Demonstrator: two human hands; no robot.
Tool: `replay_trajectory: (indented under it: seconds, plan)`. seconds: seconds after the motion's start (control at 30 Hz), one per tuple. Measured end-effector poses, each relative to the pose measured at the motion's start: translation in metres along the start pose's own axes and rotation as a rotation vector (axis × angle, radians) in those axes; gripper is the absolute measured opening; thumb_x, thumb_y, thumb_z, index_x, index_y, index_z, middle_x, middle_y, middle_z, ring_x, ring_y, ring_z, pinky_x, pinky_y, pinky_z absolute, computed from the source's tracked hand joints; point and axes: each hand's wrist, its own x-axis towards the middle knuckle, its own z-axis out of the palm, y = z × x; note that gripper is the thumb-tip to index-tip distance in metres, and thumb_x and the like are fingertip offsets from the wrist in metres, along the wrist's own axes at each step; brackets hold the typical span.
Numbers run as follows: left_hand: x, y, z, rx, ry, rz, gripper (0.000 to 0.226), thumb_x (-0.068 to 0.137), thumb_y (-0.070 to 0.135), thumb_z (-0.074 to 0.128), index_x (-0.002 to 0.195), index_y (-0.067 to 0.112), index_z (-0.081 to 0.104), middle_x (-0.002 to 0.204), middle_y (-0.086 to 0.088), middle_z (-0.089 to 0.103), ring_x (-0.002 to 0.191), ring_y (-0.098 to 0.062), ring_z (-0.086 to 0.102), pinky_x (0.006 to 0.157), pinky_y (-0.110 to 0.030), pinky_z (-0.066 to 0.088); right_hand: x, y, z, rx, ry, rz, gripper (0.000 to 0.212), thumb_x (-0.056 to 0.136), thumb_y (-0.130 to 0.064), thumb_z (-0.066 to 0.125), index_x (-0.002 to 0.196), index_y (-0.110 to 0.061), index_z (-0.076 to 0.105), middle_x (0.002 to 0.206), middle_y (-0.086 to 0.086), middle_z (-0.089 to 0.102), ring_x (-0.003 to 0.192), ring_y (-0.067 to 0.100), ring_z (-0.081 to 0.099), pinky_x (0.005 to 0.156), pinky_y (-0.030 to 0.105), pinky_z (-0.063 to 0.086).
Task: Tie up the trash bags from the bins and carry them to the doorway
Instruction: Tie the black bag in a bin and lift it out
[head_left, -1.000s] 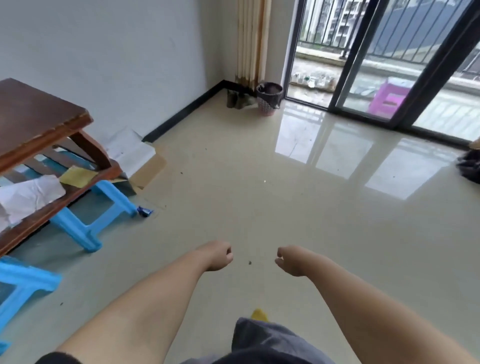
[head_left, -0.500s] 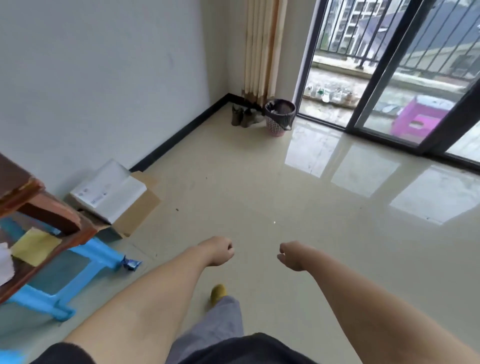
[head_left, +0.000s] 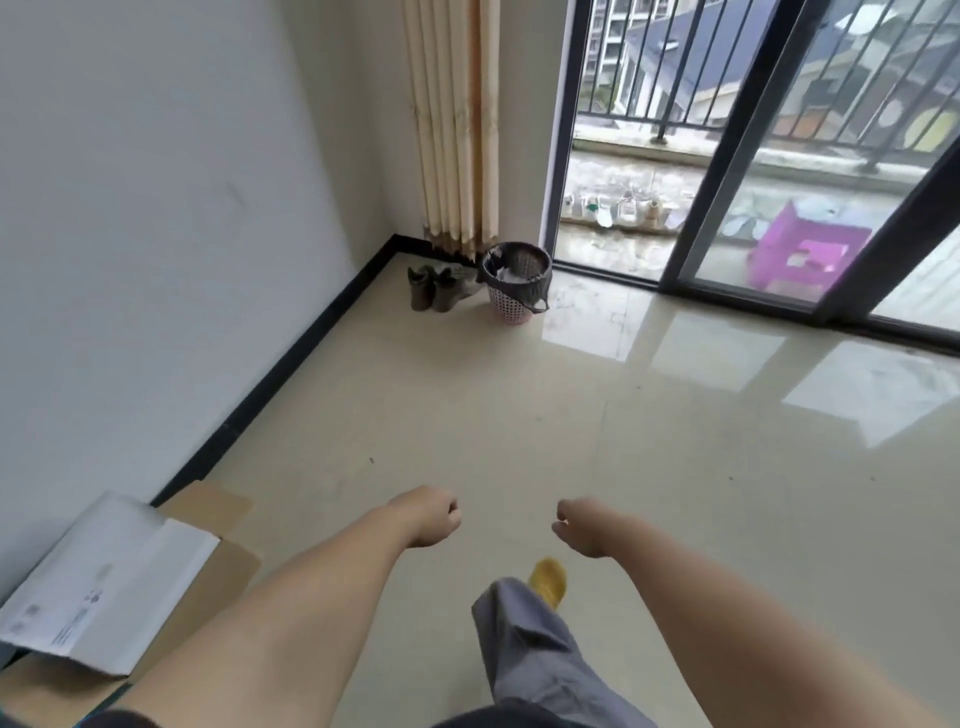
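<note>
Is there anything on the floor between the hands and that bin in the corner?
Nothing visible blocks the way. Bare floor lies between both hands, left hand and right hand, and the bin. Shoes sit beside it.

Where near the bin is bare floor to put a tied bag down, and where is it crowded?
Bare floor tiles lie in front of the pink bin with its dark bag, and to its right along the sliding door track. Crowded: the corner to its left, where shoes stand close beside it, and wooden slats lean behind.
</note>
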Motion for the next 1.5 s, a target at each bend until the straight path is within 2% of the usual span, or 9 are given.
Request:
replay_trajectory:
  seconds: [0.1, 0.27, 0.37, 0.47, 0.77, 0.93, 1.1, 1.27, 1.5]
  plan:
    - [0.068, 0.002, -0.052, -0.029, 0.023, -0.003, 0.034, 0.096, 0.023, 0.036, 0.112, 0.005, 0.06, 0.122, -0.016, 0.061, 0.11, -0.03, 0.057, 0.085, -0.03, 0.043, 0.055, 0.02, -0.067, -0.011, 0.024, -0.006, 0.045, 0.101, -0.03, 0.03, 0.137, -0.004, 0.041, 0.141, 0.016, 0.045, 0.129, 0.032, 0.044, 0.103, 0.036, 0.037]
    - [0.169, 0.021, -0.138, -0.113, 0.061, -0.018, 0.033, 0.095, 0.024, 0.035, 0.107, 0.005, 0.06, 0.114, -0.016, 0.063, 0.099, -0.029, 0.058, 0.073, -0.029, 0.038, 0.14, 0.062, -0.175, -0.027, 0.053, 0.016, 0.043, 0.101, -0.028, 0.03, 0.134, -0.004, 0.043, 0.139, 0.014, 0.047, 0.126, 0.03, 0.047, 0.101, 0.034, 0.038]
    - [0.217, 0.031, -0.18, -0.143, 0.052, -0.007, 0.034, 0.096, 0.026, 0.036, 0.112, 0.008, 0.06, 0.117, -0.013, 0.062, 0.105, -0.03, 0.058, 0.083, -0.032, 0.045, 0.183, 0.073, -0.221, -0.045, 0.027, 0.031, 0.042, 0.101, -0.029, 0.031, 0.132, -0.004, 0.044, 0.138, 0.014, 0.048, 0.125, 0.03, 0.048, 0.1, 0.033, 0.039]
    - [0.269, 0.024, -0.217, -0.14, 0.029, -0.005, 0.034, 0.096, 0.027, 0.037, 0.113, 0.009, 0.06, 0.12, -0.013, 0.062, 0.109, -0.03, 0.057, 0.089, -0.033, 0.045, 0.227, 0.074, -0.262, -0.044, 0.002, 0.025, 0.044, 0.101, -0.029, 0.031, 0.134, -0.003, 0.043, 0.139, 0.015, 0.047, 0.127, 0.03, 0.046, 0.101, 0.032, 0.038]
    - [0.439, -0.023, -0.359, -0.062, -0.012, 0.079, 0.036, 0.096, 0.029, 0.038, 0.114, 0.009, 0.06, 0.125, -0.011, 0.06, 0.113, -0.029, 0.055, 0.093, -0.032, 0.045, 0.37, 0.076, -0.384, 0.124, 0.045, 0.146, 0.043, 0.1, -0.031, 0.033, 0.132, -0.004, 0.044, 0.137, 0.015, 0.048, 0.125, 0.031, 0.047, 0.099, 0.034, 0.039]
    - [0.512, -0.032, -0.432, -0.037, -0.031, 0.117, 0.035, 0.096, 0.029, 0.036, 0.114, 0.011, 0.059, 0.125, -0.009, 0.059, 0.112, -0.028, 0.054, 0.092, -0.033, 0.044, 0.427, 0.065, -0.443, 0.221, 0.087, 0.157, 0.042, 0.1, -0.031, 0.032, 0.129, -0.004, 0.046, 0.131, 0.018, 0.053, 0.119, 0.033, 0.051, 0.093, 0.034, 0.042]
    - [0.576, -0.021, -0.456, -0.051, -0.109, 0.115, 0.035, 0.096, 0.029, 0.036, 0.113, 0.011, 0.06, 0.122, -0.008, 0.061, 0.109, -0.028, 0.056, 0.092, -0.034, 0.045, 0.479, 0.09, -0.48, 0.227, 0.047, 0.165, 0.043, 0.101, -0.031, 0.032, 0.131, -0.003, 0.044, 0.133, 0.018, 0.052, 0.122, 0.033, 0.05, 0.096, 0.034, 0.041]
    - [0.642, -0.008, -0.463, -0.167, -0.1, 0.061, 0.033, 0.095, 0.027, 0.037, 0.111, 0.01, 0.061, 0.118, -0.007, 0.062, 0.107, -0.027, 0.057, 0.089, -0.033, 0.046, 0.545, 0.138, -0.509, 0.21, 0.008, 0.143, 0.042, 0.1, -0.031, 0.031, 0.13, -0.005, 0.045, 0.133, 0.017, 0.052, 0.121, 0.033, 0.05, 0.095, 0.034, 0.041]
    - [0.792, -0.027, -0.422, -0.289, -0.085, 0.009, 0.03, 0.094, 0.028, 0.039, 0.102, 0.01, 0.062, 0.109, -0.009, 0.066, 0.095, -0.028, 0.059, 0.082, -0.033, 0.047, 0.695, 0.176, -0.498, 0.306, 0.038, 0.148, 0.039, 0.1, -0.026, 0.033, 0.126, -0.001, 0.049, 0.129, 0.019, 0.055, 0.118, 0.033, 0.053, 0.093, 0.034, 0.042]
